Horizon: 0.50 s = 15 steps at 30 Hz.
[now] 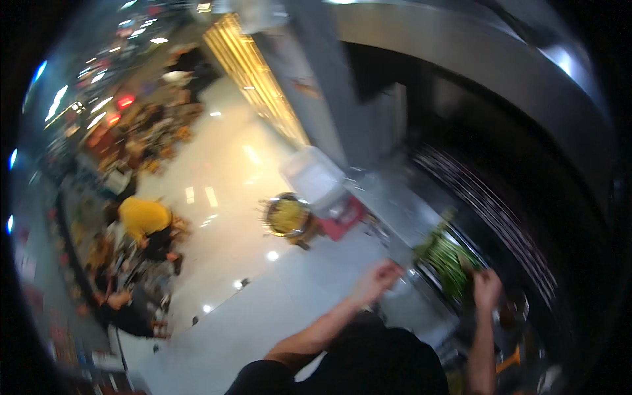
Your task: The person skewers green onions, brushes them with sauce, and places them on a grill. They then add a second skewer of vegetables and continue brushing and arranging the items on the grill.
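Observation:
Long leafy greens point(447, 259) lie heaped in a metal tray point(429, 276) on the steel counter, in front of me and to the right. My right hand point(488, 289) is at the tray's right side, its fingertips over the greens. A small pale shape sits by those fingertips, too blurred to name. My left hand point(379, 279) hovers near the counter's edge, left of the tray, with the fingers curled. Blur hides whether anything is held in either hand.
A steel pot with yellowish contents point(287, 215) stands beyond a white plastic tub point(313, 175) and a red container point(343, 217). Dark grill bars point(486, 224) run behind the tray. An orange-handled utensil point(509, 359) lies at lower right. People point(145, 217) sit across the shiny floor.

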Each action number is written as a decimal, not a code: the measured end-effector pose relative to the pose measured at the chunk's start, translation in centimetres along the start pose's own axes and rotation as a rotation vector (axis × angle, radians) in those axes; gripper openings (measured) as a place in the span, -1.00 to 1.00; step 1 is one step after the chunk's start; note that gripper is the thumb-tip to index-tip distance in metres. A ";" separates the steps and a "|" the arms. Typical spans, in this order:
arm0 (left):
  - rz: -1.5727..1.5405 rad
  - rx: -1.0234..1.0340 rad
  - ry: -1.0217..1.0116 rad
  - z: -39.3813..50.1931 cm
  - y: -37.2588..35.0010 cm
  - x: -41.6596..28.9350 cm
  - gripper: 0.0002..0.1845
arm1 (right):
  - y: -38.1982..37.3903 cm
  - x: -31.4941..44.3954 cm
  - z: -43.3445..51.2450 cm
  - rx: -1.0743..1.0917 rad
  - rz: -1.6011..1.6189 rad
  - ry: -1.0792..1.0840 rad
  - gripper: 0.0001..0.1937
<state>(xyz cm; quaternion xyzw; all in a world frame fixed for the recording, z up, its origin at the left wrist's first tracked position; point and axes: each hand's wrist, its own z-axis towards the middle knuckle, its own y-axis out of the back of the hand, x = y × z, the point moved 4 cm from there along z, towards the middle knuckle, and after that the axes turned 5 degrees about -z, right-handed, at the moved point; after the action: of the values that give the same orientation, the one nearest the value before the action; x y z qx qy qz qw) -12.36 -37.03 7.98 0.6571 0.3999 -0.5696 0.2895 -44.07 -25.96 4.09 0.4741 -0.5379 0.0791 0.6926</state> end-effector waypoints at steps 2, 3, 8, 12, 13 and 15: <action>0.093 -0.028 0.020 0.2 1.0 0.3 -0.90 | -0.2 -1.0 1.1 0.034 -0.288 -0.171 -0.76; 0.080 -0.082 0.008 0.3 1.2 0.2 -0.94 | -0.2 -1.0 1.9 0.002 -0.372 -0.142 -0.74; 0.004 -0.099 -0.067 -0.4 1.3 -2.4 -0.88 | 0.6 -0.8 2.7 -0.180 -0.133 0.015 -0.77; 0.006 -0.051 -0.062 0.0 0.5 -2.9 -0.87 | 0.0 -1.3 2.0 -0.133 -0.290 -0.018 -0.80; 0.002 -0.049 -0.065 0.1 0.4 -2.7 -0.87 | -0.2 -1.5 1.8 -0.131 -0.280 0.002 -0.80; -0.008 -0.059 -0.074 0.1 0.2 -2.4 -0.86 | -0.4 -2.4 0.7 -0.143 -0.275 -0.072 -0.80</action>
<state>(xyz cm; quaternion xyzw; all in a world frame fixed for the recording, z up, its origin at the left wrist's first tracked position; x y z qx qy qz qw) -12.29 -37.71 10.25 0.6251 0.4081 -0.5827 0.3212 -45.25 -25.72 1.90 0.4954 -0.4964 -0.0721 0.7092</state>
